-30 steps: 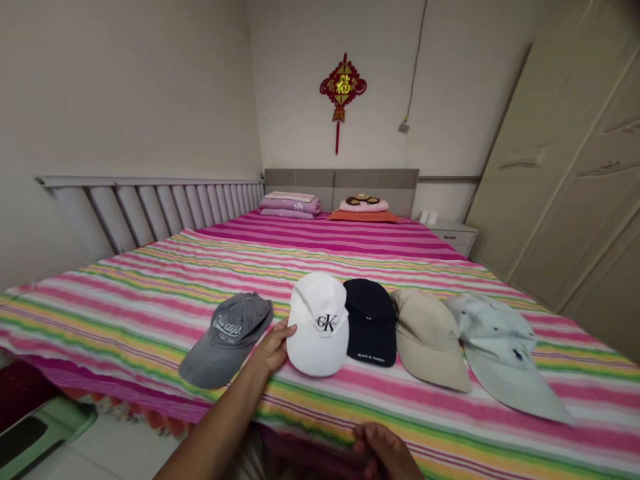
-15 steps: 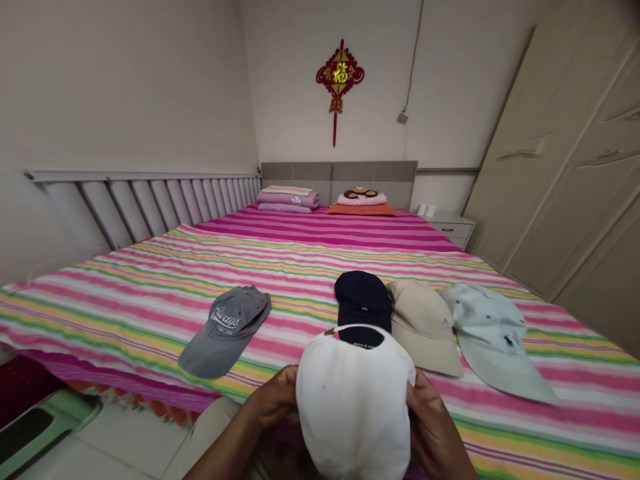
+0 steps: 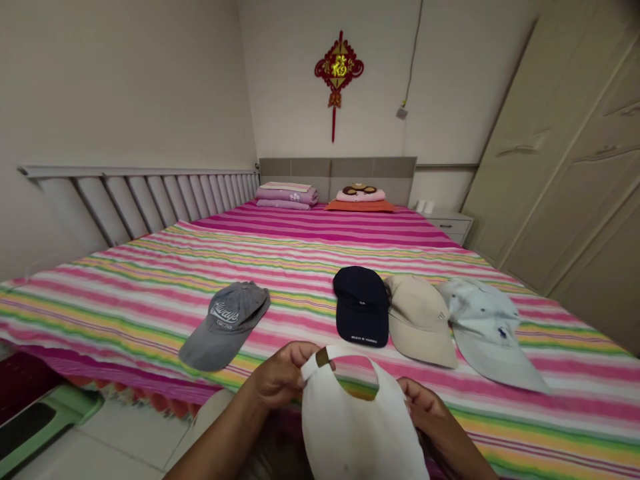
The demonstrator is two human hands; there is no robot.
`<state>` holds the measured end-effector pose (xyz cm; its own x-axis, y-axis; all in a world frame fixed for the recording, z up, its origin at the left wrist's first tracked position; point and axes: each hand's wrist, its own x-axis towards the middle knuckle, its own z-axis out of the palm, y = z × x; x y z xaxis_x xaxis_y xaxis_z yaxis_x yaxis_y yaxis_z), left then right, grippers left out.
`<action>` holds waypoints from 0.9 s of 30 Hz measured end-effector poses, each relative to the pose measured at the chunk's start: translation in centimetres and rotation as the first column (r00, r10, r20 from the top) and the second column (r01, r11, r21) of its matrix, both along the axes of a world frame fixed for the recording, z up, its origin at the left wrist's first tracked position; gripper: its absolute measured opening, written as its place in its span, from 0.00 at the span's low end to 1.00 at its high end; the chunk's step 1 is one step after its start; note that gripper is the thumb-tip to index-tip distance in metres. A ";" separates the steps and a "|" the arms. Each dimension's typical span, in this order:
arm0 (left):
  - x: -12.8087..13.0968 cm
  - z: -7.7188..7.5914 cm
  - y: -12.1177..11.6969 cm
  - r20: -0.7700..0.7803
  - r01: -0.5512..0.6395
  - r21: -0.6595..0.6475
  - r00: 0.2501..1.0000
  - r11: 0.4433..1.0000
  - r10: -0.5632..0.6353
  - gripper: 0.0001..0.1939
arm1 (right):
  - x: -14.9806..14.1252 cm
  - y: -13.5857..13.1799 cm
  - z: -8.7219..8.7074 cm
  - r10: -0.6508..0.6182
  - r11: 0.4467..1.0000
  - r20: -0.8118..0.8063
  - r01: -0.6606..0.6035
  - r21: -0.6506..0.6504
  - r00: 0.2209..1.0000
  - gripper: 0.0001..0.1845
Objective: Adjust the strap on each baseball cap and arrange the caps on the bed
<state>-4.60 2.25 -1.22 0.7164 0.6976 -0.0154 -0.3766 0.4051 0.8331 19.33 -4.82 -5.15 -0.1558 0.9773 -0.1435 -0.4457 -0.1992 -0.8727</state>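
I hold a white cap [image 3: 357, 427] up in front of me, its back strap and opening facing away toward the bed. My left hand [image 3: 280, 377] pinches the strap end at the cap's upper left. My right hand [image 3: 425, 407] grips the cap's right side, fingers curled around the fabric. On the striped bedspread [image 3: 310, 260] beyond lie a grey cap [image 3: 225, 323] at the left, then a gap, then a navy cap [image 3: 361, 305], a beige cap [image 3: 420, 320] and a pale blue cap [image 3: 487, 330] in a row.
Folded pink bedding [image 3: 287, 195] and a pillow [image 3: 360, 197] sit by the headboard. A slatted rail [image 3: 140, 197] runs along the left side, a wardrobe [image 3: 575, 153] stands at the right, a nightstand [image 3: 447, 223] beside it. A green stool [image 3: 35, 427] is on the floor at lower left.
The white cap was lifted off the bed from between the grey and navy caps, taken in both hands and turned so its back strap faces up and away.
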 end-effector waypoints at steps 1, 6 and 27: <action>0.2 0.3 -0.3 0.025 -0.003 -0.013 1.000 1.000 0.003 0.19 | 0.0 0.0 0.5 -0.018 1.000 0.025 0.017 0.001 1.000 0.12; 1.9 1.1 -1.6 -0.091 -0.157 -0.081 0.985 0.984 0.149 0.11 | -0.2 0.7 3.6 0.002 0.990 0.223 -0.034 0.139 0.975 0.23; -2.1 4.0 1.6 -0.004 -0.537 -0.105 0.842 0.837 0.540 0.12 | -1.7 3.1 2.0 -0.175 0.985 0.082 0.175 0.012 0.981 0.18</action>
